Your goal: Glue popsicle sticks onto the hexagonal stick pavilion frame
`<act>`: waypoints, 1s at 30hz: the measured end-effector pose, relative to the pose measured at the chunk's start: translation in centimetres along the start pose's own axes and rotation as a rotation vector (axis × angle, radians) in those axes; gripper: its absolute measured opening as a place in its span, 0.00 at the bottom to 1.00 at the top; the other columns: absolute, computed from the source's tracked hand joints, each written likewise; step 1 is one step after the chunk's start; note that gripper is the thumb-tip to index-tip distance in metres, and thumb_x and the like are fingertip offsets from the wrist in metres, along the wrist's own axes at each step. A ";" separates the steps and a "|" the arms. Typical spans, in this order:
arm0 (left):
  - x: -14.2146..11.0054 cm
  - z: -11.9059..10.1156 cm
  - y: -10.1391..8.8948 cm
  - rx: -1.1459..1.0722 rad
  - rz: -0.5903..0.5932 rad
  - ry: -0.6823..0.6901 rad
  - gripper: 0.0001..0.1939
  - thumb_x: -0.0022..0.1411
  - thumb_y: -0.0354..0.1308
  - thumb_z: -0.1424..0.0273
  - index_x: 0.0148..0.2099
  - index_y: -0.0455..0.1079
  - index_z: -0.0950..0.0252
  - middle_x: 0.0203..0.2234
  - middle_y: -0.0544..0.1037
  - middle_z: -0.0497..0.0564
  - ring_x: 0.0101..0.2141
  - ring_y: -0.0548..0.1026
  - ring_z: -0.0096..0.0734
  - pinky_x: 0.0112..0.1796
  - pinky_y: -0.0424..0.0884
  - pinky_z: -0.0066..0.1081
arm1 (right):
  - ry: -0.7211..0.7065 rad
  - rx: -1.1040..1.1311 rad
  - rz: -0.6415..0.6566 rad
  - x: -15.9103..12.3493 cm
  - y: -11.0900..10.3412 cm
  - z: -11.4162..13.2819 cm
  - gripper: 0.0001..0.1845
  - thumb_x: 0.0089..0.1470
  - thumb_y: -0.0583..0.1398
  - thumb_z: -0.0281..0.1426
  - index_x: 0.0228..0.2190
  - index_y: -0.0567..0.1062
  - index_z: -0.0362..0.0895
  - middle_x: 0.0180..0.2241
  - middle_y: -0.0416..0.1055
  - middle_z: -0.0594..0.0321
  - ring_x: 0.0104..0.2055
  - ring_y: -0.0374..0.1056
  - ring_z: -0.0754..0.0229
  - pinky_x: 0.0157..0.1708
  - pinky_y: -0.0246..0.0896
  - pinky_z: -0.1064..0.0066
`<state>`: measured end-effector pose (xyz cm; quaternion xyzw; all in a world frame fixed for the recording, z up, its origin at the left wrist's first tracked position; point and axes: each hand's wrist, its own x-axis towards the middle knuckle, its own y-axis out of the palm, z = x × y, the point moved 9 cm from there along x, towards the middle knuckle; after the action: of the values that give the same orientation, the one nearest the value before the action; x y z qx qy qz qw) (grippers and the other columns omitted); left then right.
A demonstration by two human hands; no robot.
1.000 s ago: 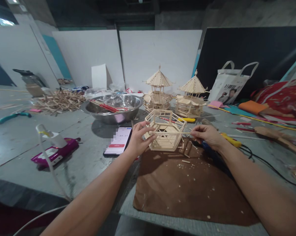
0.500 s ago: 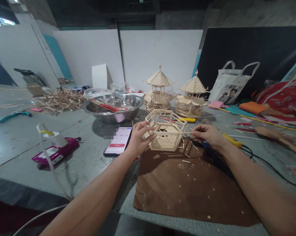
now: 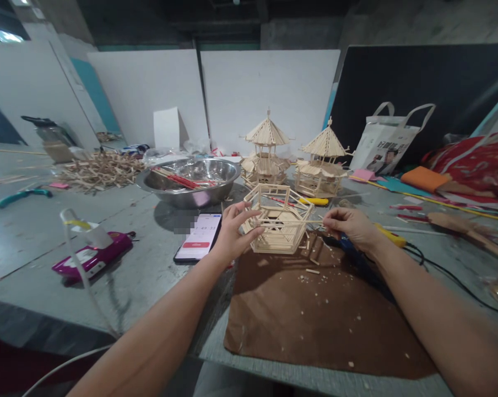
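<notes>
Open-sided stick frame point(image 3: 276, 243) sits upright by the far edge of a brown cloth point(image 3: 298, 325), in front of the person. Left hand point(image 3: 231, 234) is part-closed, thumb and fingers about the frame's left corner, probably to steady it. Right hand point(image 3: 350, 227) has a tight fingertip pinch on the right end of a thin stick point(image 3: 302, 223); held from that end, it lies roughly level across the frame's near side, likely so it can be lined up without fingers in the way. Cloth probably there to catch offcuts; bits and crumbs are scattered on it. Grey tabletop point(image 3: 150, 292), marked and littered. Phone point(image 3: 195, 242), screen up, lies left of the frame, probably for easy reading; purple power strip point(image 3: 96, 258) farther left. Steel basin point(image 3: 183, 196) behind the phone holds red sticks point(image 3: 185, 181). Two roofed stick models, one point(image 3: 268, 165) left of the other point(image 3: 323, 171), stand behind the frame. White tote bag point(image 3: 383, 146) back right. White boards point(image 3: 269, 94) and a black panel point(image 3: 414, 82) close off the dim room.
</notes>
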<state>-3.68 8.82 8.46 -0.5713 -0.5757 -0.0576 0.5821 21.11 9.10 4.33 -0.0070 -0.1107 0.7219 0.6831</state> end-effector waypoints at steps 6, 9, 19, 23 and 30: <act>1.0 -0.7 0.8 0.079 0.110 0.082 0.11 0.52 0.55 0.61 0.36 0.71 0.59 0.50 0.61 0.51 0.53 0.52 0.39 0.52 0.50 0.41 | 0.013 0.158 -0.037 0.0 -0.3 -0.1 0.17 0.31 0.65 0.41 0.19 0.67 0.43 0.13 0.61 0.72 0.13 0.54 0.72 0.12 0.47 0.78; 1.4 -1.1 1.2 0.075 0.173 0.101 0.10 0.53 0.54 0.61 0.32 0.72 0.60 0.51 0.60 0.50 0.54 0.49 0.41 0.52 0.48 0.43 | 0.019 0.156 -0.020 0.0 0.1 -0.3 0.17 0.31 0.65 0.41 0.19 0.67 0.43 0.13 0.60 0.72 0.13 0.53 0.72 0.13 0.47 0.78; 1.8 -1.2 1.6 0.042 0.245 0.079 0.07 0.53 0.54 0.65 0.29 0.72 0.61 0.49 0.63 0.50 0.54 0.50 0.41 0.52 0.48 0.44 | 0.022 0.152 -0.005 0.2 0.2 -0.8 0.16 0.34 0.65 0.39 0.21 0.67 0.43 0.14 0.61 0.72 0.13 0.54 0.72 0.13 0.47 0.78; 1.9 -1.3 1.5 0.041 0.243 0.081 0.07 0.53 0.54 0.65 0.28 0.71 0.62 0.49 0.64 0.50 0.54 0.50 0.41 0.52 0.48 0.44 | 0.035 0.156 -0.011 0.1 0.2 -0.8 0.16 0.34 0.65 0.39 0.21 0.67 0.42 0.14 0.62 0.71 0.13 0.55 0.72 0.13 0.47 0.78; 1.9 -1.4 1.5 0.061 0.243 0.096 0.08 0.53 0.54 0.65 0.29 0.71 0.62 0.50 0.64 0.50 0.54 0.50 0.41 0.52 0.49 0.44 | 0.036 0.131 -0.023 0.0 0.4 -0.6 0.17 0.32 0.65 0.41 0.20 0.67 0.42 0.14 0.61 0.71 0.13 0.54 0.72 0.13 0.49 0.77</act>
<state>-1.11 9.38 9.39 -0.6156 -0.4751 0.0036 0.6287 20.84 9.20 3.71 0.0257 -0.0509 0.7196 0.6921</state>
